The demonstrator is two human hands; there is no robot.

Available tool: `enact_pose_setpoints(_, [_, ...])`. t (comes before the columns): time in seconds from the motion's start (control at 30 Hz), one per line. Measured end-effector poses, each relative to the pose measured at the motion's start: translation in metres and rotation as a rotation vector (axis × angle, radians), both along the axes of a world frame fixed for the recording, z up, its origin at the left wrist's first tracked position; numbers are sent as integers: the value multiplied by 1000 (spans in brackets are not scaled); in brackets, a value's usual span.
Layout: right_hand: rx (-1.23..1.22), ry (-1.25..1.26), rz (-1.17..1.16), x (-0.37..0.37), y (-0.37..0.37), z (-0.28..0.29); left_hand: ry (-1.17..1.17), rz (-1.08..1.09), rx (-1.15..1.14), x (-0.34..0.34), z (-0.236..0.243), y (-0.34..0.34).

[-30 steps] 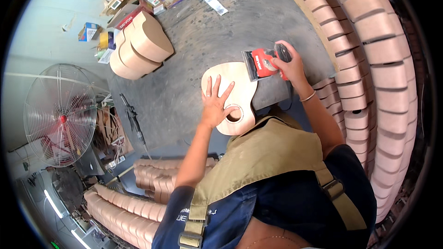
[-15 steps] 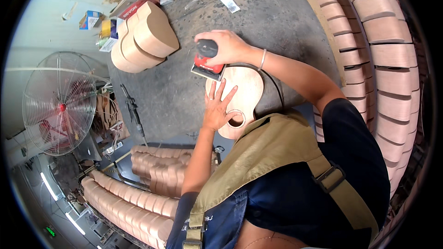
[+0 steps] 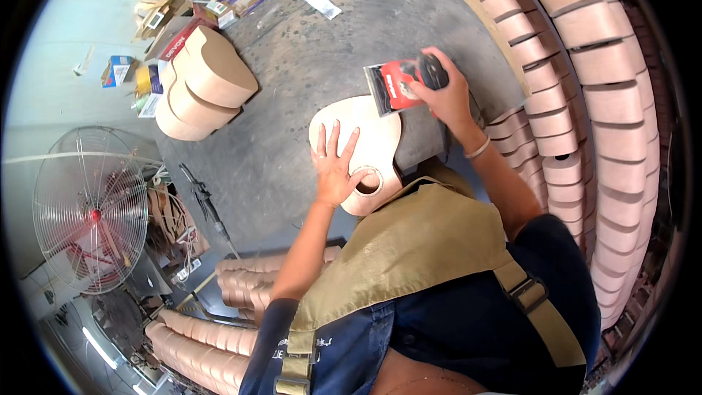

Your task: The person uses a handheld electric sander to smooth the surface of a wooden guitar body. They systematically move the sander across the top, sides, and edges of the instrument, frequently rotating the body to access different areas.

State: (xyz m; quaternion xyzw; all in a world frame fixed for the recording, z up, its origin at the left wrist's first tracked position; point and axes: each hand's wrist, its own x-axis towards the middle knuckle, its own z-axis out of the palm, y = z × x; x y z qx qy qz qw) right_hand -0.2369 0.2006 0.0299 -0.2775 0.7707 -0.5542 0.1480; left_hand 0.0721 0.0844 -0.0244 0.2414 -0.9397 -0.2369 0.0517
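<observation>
Left hand (image 3: pixel 338 168) lies flat, fingers spread, pinning the guitar top (image 3: pixel 358 148); right hand (image 3: pixel 442 95) grips the sander (image 3: pixel 401 82) at its far-right edge; sanding looks midway.

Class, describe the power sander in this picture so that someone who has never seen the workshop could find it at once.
Start at the grey workbench in the middle and find the pale guitar-shaped wooden body with a round hole. At its upper right edge, the right hand grips the sander. It is the only red-and-black tool among pale wooden parts.
</observation>
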Motion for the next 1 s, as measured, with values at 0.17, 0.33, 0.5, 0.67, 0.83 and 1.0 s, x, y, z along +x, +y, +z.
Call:
enact_pose_setpoints(0.17, [-67, -207, -298, 61, 39, 10, -38, -14, -40, 1, 1, 0])
enact_pose_setpoints(0.33, [-83, 26, -251, 42, 20, -3, -41, -19, -50, 1, 1, 0])
enact_pose_setpoints(0.5, [-20, 179, 96, 8, -57, 24, -2, -1, -18, 2, 1, 0])
enact_pose_setpoints(0.67, [-77, 268, 416, 20, -120, 17, -71, 7, -25, 1, 7, 1])
enact_pose_setpoints(0.83, [-135, 306, 354, 11, -99, 23, -21, 7, -35, 1, 3, 1])
enact_pose_setpoints(1.0, [-152, 219, 20, 6, -17, 5, -16, -1, -17, 1, 1, 2])
